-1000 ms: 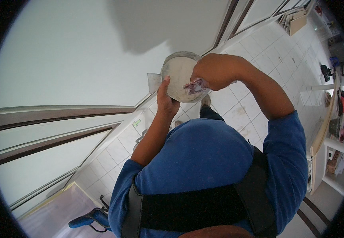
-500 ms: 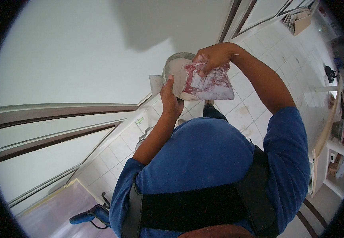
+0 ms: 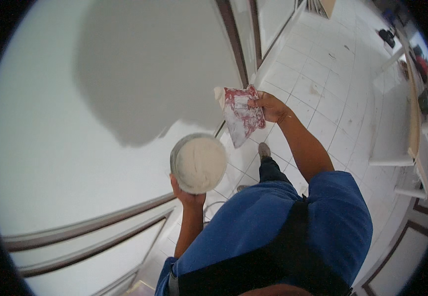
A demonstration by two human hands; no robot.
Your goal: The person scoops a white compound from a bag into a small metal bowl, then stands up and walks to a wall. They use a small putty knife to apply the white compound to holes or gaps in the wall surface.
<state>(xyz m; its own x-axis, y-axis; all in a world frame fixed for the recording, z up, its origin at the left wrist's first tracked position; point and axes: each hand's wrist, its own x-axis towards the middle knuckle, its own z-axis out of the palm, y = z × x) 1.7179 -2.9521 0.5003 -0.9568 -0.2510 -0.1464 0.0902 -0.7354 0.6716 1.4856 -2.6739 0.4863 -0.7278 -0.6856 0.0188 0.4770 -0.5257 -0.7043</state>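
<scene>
My left hand is closed round the near, lower side of a round bowl. Cream-coloured paste fills much of it, with a smooth, slightly ridged surface. Out to the right and farther forward, my right hand grips the edge of a flat red spreader smeared with white. A lump of paste sits on the spreader's far left corner. The spreader is apart from the bowl, close in front of the white wall.
Brown strips run along the wall at the lower left. Below lie white floor tiles with stains, and my shoe stands on them. A white shelf unit is at the right. Flat boards lean at the far top.
My right hand has lifted the spreader away from the bowl toward the wall. The bowl has moved left and nearer. The metal blade seen beside the bowl earlier no longer shows.
</scene>
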